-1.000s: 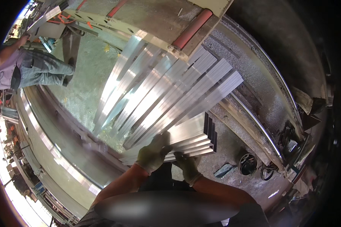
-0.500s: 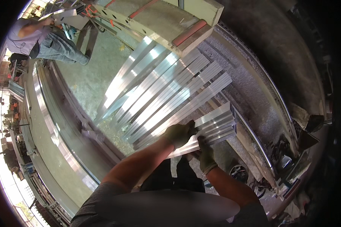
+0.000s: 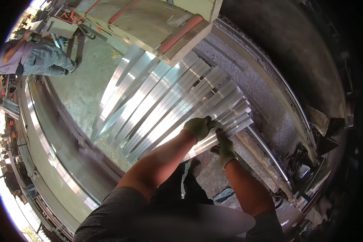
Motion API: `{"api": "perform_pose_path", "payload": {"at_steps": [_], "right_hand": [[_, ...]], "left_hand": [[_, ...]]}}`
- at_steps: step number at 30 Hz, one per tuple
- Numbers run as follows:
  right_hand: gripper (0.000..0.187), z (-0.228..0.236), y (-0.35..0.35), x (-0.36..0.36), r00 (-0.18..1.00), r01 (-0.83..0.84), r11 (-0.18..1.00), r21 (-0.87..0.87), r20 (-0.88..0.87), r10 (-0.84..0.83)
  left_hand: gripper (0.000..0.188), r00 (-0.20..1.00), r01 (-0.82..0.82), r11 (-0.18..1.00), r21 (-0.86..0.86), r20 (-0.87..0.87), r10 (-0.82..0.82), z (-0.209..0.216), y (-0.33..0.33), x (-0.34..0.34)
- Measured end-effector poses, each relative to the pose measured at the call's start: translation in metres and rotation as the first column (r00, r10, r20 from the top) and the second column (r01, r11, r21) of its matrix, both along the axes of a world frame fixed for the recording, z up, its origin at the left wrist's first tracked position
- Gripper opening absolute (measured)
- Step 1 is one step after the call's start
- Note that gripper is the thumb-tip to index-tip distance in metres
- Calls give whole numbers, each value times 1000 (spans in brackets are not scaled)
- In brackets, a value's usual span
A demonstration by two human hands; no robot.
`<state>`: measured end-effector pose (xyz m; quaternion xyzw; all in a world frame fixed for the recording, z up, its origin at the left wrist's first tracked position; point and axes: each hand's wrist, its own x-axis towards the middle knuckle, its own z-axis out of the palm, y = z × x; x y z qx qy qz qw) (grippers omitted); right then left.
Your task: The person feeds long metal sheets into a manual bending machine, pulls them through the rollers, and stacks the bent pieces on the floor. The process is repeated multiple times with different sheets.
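Observation:
A bundle of long, shiny aluminium profiles (image 3: 234, 115) is gripped by both my gloved hands near its right end. My left hand (image 3: 198, 128), in an olive glove, is closed over its upper side. Lower and to the right, my right hand (image 3: 226, 150) grips the near edge, its thumb on top and its fingers partly hidden beneath. Right beside the bundle, on the far side, more aluminium profiles (image 3: 149, 103) lie side by side in a fan-like spread, several with bright glare. Whether the bundle rests on a support or hangs in my hands, I cannot tell.
A beige machine with a red roller (image 3: 180, 34) stands over the profiles' far end. To the right runs a long metal rail (image 3: 270, 155) beside a chip-covered bed (image 3: 246, 76). A long pale bench (image 3: 48, 149) extends on the left. Another person (image 3: 44, 58) stands at the far left.
The bundle in my hands has moved away from me, up against the other profiles, and the gap between them has closed. My view has shifted slightly.

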<state>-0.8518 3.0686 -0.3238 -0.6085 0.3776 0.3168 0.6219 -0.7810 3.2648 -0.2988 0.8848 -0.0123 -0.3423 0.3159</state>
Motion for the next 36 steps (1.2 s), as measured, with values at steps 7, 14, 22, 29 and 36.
{"api": "perform_pose_path", "payload": {"at_steps": [7,14,22,29,36], "right_hand": [[72,-21,6,23,993,-74,997,-28,90,76],[71,-26,-11,19,996,-79,997,-11,40,79],[77,-29,-44,9,1000,15,997,-71,-13,-16],[84,-61,-34,32,990,-41,989,-144,125,59],[95,-84,-50,24,999,-20,988,-153,27,24]], "left_hand": [[53,999,-43,998,45,-30,45,-14,8,8],[54,999,-41,999,19,-19,42,-16,-3,9],[54,1000,-1,1000,-5,-13,1,-29,-45,2],[64,945,-326,943,-61,-64,322,-54,-32,6],[79,923,-384,923,21,50,382,-96,-9,-44]]}}
